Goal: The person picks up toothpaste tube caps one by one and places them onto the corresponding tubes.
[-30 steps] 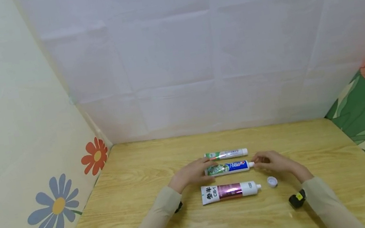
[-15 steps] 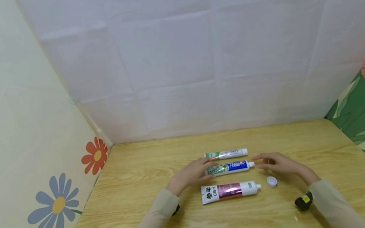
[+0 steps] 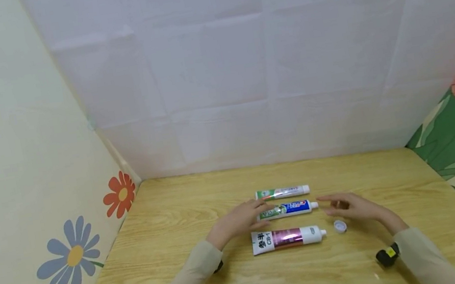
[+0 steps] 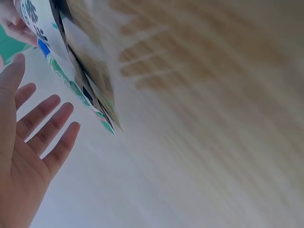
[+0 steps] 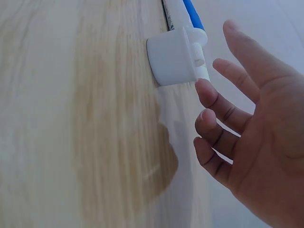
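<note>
Three toothpaste tubes lie roughly parallel on the table, nozzles to the right. The blue-and-green toothpaste tube [image 3: 296, 207] is in the middle, a slim green-and-white tube [image 3: 289, 192] behind it, and a pink-and-white tube [image 3: 286, 239] in front. At the middle tube's tail hovers my left hand [image 3: 237, 221], its fingers spread and relaxed, holding nothing in the left wrist view. My right hand [image 3: 356, 206] sits just right of that tube's white tip, fingers loosely bent and apart, gripping nothing. A loose white cap [image 5: 171, 57] stands on the table close to the right fingertips.
The wooden table [image 3: 183, 203] meets a white sheet [image 3: 219, 88] at the back. Flower-printed panels rise on the left and right. Black wrist cameras [image 3: 387, 255] hang under both sleeves.
My right hand has drawn back to the right, away from the middle tube's tip, its fingers loosening. The left hand has eased slightly left. The tubes and the cap have stayed in place.
</note>
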